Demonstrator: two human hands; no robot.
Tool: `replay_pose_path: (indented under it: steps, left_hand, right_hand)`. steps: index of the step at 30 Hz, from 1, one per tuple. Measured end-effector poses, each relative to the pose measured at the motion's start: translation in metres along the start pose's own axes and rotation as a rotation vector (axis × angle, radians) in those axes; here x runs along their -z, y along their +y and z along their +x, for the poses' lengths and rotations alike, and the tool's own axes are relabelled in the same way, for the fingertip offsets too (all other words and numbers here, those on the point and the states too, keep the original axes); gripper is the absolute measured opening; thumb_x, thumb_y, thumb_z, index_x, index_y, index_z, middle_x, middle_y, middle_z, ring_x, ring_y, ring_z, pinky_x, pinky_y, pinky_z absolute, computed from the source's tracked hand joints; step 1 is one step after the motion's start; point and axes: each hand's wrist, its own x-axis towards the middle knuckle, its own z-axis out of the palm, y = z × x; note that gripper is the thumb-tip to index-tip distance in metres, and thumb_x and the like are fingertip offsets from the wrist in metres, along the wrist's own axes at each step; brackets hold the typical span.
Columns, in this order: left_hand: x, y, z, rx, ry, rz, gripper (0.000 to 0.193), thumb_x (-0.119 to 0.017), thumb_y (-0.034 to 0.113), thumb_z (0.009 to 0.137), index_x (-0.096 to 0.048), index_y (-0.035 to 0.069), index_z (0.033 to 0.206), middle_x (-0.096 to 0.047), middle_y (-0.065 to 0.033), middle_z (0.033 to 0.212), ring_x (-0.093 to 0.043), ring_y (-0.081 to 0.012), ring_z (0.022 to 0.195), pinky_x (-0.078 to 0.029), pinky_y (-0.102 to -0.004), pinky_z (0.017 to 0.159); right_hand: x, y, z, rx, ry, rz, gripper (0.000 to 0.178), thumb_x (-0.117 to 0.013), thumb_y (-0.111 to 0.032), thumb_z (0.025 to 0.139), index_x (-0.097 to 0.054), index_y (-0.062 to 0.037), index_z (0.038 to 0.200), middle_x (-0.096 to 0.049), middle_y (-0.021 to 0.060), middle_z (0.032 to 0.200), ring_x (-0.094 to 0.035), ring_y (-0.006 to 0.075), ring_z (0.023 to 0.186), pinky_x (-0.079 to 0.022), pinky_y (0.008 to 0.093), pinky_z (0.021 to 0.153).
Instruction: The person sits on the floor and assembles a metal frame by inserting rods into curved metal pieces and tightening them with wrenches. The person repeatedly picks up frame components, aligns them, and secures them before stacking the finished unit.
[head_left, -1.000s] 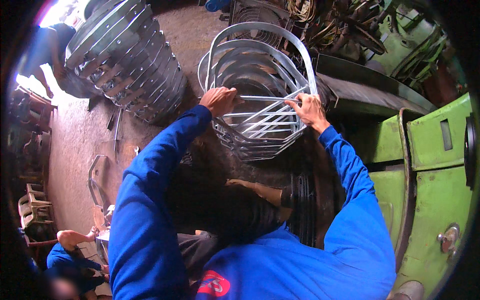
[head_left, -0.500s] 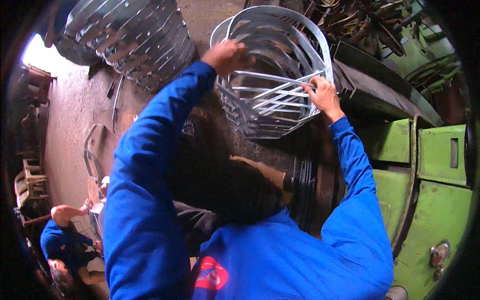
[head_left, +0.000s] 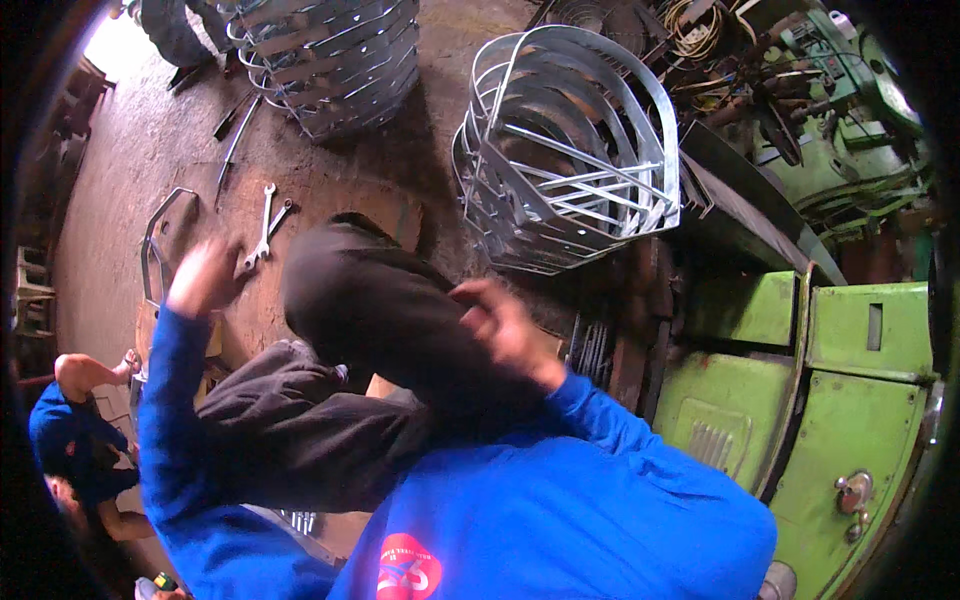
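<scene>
A stack of curved metal strap frames (head_left: 570, 150) stands on the workshop floor (head_left: 160, 190) at the far centre, nested one inside another like a basket, with thin cross bars running through its middle. A second, larger stack of the same frames (head_left: 330, 55) sits at the far left. Nothing lies inside either stack apart from the frames themselves.

The left hand (head_left: 203, 277) is raised at the left, blurred, its grip empty and loosely open as far as the blur allows; it touches nothing. The right hand (head_left: 500, 325) is nearer, over the dark trouser knee (head_left: 370, 300), fingers curled but holding nothing.

Half a second ago both hands were on the centre stack, the left on its top rim and the right on its right edge; now both have let go and drawn back toward the body, well apart from it.

Two spanners (head_left: 265, 230) lie on the floor near the left hand. A green machine (head_left: 860, 400) fills the near right. Another person in blue (head_left: 70, 440) crouches at the near left.
</scene>
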Motion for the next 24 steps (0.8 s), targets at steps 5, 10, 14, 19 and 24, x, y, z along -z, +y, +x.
replay_pose_path:
  steps: [5,10,14,19,24]
  left_hand:
    - [-0.022,-0.026,-0.118,0.109,-0.090,-0.365,0.040,-0.073,0.026,0.082,-0.060,0.003,0.112,-0.065,-0.0138,0.097,-0.063,-0.0264,0.085,-0.049,-0.0360,0.078]
    - [0.000,-0.004,-0.139,0.199,0.073,-0.657,0.042,-0.067,0.028,0.085,-0.057,0.002,0.116,-0.064,-0.0182,0.104,-0.062,-0.0324,0.097,-0.047,-0.0395,0.087]
    - [-0.015,-0.037,-0.154,0.298,-0.083,-0.643,0.042,-0.068,0.028,0.087,-0.056,0.001,0.118,-0.065,-0.0191,0.100,-0.063,-0.0332,0.096,-0.048,-0.0393,0.085]
    - [-0.008,-0.040,-0.144,0.247,0.005,-0.716,0.036,-0.064,0.022,0.091,-0.054,0.002,0.119,-0.065,-0.0176,0.098,-0.066,-0.0271,0.085,-0.051,-0.0372,0.076]
    - [-0.005,-0.039,-0.136,0.254,-0.070,-0.739,0.034,-0.063,0.019,0.091,-0.054,0.001,0.119,-0.065,-0.0166,0.099,-0.066,-0.0254,0.086,-0.051,-0.0356,0.075]
  right_hand:
    - [0.007,-0.004,0.041,-0.001,-0.035,-0.195,0.031,-0.067,-0.032,0.087,-0.066,-0.0026,0.096,-0.066,0.0154,0.089,-0.065,0.0301,0.089,-0.049,0.0372,0.080]
    - [0.098,0.020,0.099,0.236,0.210,-0.980,0.040,-0.071,-0.038,0.083,-0.063,-0.0024,0.098,-0.065,0.0161,0.093,-0.063,0.0329,0.086,-0.049,0.0418,0.075]
    - [0.110,0.054,0.107,0.074,-0.224,-0.767,0.046,-0.076,-0.027,0.082,-0.056,-0.0026,0.115,-0.066,0.0178,0.100,-0.065,0.0359,0.093,-0.050,0.0393,0.080]
    - [0.131,0.071,0.090,-0.045,-0.309,-0.863,0.035,-0.077,-0.017,0.080,-0.061,-0.0081,0.110,-0.069,0.0150,0.092,-0.066,0.0344,0.085,-0.051,0.0368,0.074]
    - [0.150,0.078,0.085,0.024,-0.315,-0.766,0.020,-0.076,-0.015,0.080,-0.068,-0.0080,0.097,-0.068,0.0134,0.080,-0.067,0.0302,0.072,-0.051,0.0337,0.065]
